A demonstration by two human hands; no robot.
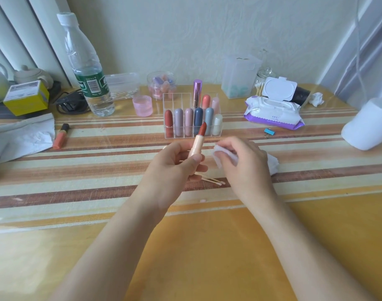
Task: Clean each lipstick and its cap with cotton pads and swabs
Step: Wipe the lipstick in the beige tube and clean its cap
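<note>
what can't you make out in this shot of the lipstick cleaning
Head view, lipstick: its base is wrapped by the left hand.
Head view, cotton pad: mostly covered by fingers of the right hand, so any stain is unseen.
Head view, cotton swabs: one end hidden under the left hand.
Head view, wipes pack: label print too small to read.

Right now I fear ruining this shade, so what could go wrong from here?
1. The lipstick is wound out and bare in the left hand; a hard press from the cotton pad in the right hand could snap or smear it.
2. The swabs lying under both hands could be knocked off or stained.
</note>
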